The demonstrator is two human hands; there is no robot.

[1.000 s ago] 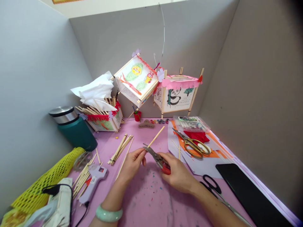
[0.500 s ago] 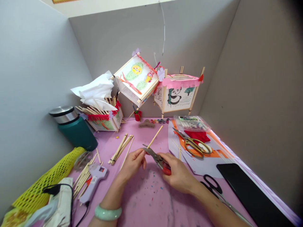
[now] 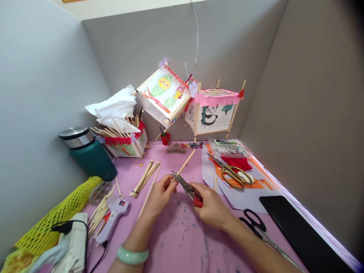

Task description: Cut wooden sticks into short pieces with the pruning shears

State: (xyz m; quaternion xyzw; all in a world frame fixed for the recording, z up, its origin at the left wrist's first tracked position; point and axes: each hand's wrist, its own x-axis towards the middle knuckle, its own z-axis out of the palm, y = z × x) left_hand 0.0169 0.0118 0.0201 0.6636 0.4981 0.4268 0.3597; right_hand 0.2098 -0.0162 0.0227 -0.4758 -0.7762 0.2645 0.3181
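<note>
Between the fingers of my left hand (image 3: 160,195) is the near end of a thin wooden stick (image 3: 187,160), which slants up and to the right. My right hand (image 3: 212,206) is wrapped round the red handles of pruning shears (image 3: 184,184). The shears' metal jaws sit around the stick, just beyond my left fingertips. To the left of my left hand lie a single loose stick (image 3: 149,190) and some sticks bound into bundles (image 3: 145,179) with black ties.
Left are a lilac glue gun (image 3: 112,220), loose sticks (image 3: 98,216), a yellow net (image 3: 59,214) and a teal bottle (image 3: 92,157). Gold-handled scissors (image 3: 233,174), black-handled scissors (image 3: 260,227) and a black phone (image 3: 301,231) lie right. Paper lanterns (image 3: 217,113) hang behind.
My left hand has shifted slightly up, its fingers now nearer the shears' jaws. The shears' tip has risen a little, and my right hand has moved slightly left.
</note>
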